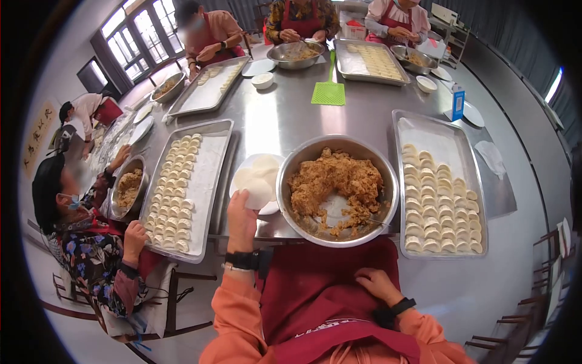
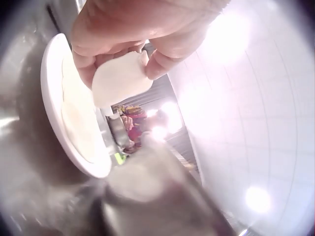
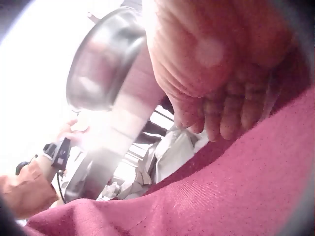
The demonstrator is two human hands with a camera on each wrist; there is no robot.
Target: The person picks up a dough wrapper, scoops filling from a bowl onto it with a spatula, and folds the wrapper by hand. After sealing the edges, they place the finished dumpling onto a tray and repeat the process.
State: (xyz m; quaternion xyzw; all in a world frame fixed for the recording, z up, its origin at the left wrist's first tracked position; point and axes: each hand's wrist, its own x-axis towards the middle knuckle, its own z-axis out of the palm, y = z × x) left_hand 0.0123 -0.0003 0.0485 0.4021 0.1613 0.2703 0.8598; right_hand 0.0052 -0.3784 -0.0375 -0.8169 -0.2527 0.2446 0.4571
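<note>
My left hand pinches a round white dumpling wrapper between thumb and fingers, over a white plate bearing more wrappers. In the left wrist view the held wrapper bends at the thumb, beside the plate's rim. A steel bowl of brown filling stands just right of the plate, its inner bottom partly bare. My right hand lies at the red apron with loosely curled fingers and nothing in them.
A tray with rows of dumplings stands at left, another tray with dumplings at right. A green fly swatter lies farther back. People work around the table; one person's hand is at the left tray.
</note>
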